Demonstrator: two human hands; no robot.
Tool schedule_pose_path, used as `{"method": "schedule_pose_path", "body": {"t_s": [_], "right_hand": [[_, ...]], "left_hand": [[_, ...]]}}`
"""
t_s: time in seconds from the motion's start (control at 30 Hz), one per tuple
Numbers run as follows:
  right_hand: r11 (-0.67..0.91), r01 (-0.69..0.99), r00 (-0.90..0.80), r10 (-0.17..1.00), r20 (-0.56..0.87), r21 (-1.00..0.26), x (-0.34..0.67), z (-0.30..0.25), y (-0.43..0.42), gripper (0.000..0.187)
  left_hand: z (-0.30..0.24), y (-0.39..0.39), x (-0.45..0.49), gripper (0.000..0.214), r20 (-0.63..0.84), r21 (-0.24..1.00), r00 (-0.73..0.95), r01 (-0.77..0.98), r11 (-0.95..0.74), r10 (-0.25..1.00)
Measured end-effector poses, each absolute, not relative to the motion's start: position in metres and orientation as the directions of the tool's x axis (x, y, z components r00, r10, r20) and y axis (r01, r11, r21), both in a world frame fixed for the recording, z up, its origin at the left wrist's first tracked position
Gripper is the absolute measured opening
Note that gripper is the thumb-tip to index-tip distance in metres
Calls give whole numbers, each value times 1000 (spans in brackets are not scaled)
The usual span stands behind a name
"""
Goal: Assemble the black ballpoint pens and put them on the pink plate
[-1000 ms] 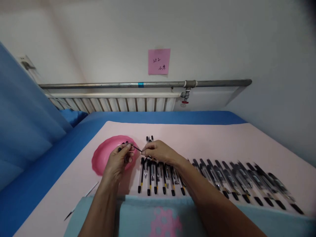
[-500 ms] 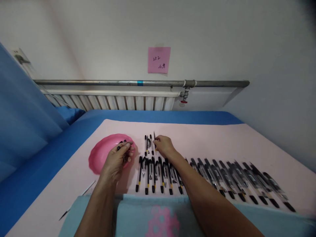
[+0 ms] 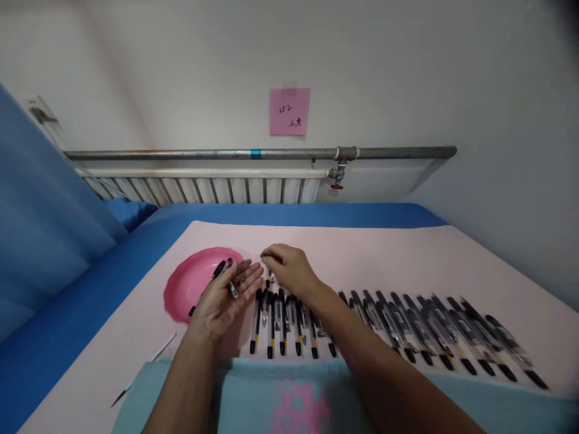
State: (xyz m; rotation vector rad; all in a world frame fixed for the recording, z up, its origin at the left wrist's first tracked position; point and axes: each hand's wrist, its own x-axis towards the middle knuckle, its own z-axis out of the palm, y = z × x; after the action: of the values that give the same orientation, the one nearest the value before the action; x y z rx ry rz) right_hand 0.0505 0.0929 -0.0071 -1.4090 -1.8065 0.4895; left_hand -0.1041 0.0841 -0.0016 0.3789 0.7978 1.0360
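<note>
My left hand (image 3: 226, 295) is turned palm up over the right side of a pink bowl (image 3: 174, 295), its fingers stretched out. Black-and-clear pen parts (image 3: 232, 288) lie under its thumb against the palm. My right hand (image 3: 292, 268) reaches over the small far group of pen parts, fingers bent together near my left fingertips; what they hold, if anything, is hidden. A pen piece (image 3: 268, 280) of that group shows beneath the right hand. Closer to me, a row of disassembled pens (image 3: 283, 325) with black caps and small metal tips lies on the pink sheet.
A longer row of pen parts (image 3: 425, 331) spreads to the right, partly behind my right forearm. A thin refill (image 3: 163, 346) lies at the left, near the light-blue cloth (image 3: 244, 386). A radiator (image 3: 217, 188) and pipe (image 3: 181, 154) run along the wall.
My right hand has moved left from the far group's right side toward my left hand. The left hand has opened its fingers and turned its palm up, pen parts still in it.
</note>
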Motion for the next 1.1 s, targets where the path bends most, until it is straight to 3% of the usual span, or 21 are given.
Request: {"method": "schedule_pose_path", "body": {"t_s": [0.1,0.23,0.33,0.4,0.47,0.53,0.6,0.83,1.1], "right_hand": [[523,678,-324,844,428,-517,32,-3,80,19],[582,722,-429,801,418,-374,18,-9,73,13],[562,716,-405,817,409,-414,20,-9,76,11],[469,745,-300,871,390,-475,30,-7,81,11],[273,799,-127,947,293,-536,44,-5,87,13],[31,845,18,996,86,-533,61,-7,93,13],[-69,859,68,997,-21,-507,74,-12,95,14],[-133,857,73,988,-140,-497,79,-27,94,16],[-119,789,45,990,-136,-602,81,-15,97,21]], "left_hand": [[-4,85,-103,14,-387,570,274,-680,462,880],[-3,83,-103,11,-397,587,250,-671,453,883],[0,80,-102,9,-411,638,233,-617,461,881],[2,80,-103,11,-398,693,190,-579,430,898],[2,81,-105,14,-371,755,147,-528,390,917],[3,81,-107,19,-350,791,165,-476,385,922],[4,81,-109,23,-343,795,229,-446,411,911],[6,83,-110,21,-316,726,247,-559,401,916],[7,78,-104,10,-315,713,244,-577,398,917]]}}
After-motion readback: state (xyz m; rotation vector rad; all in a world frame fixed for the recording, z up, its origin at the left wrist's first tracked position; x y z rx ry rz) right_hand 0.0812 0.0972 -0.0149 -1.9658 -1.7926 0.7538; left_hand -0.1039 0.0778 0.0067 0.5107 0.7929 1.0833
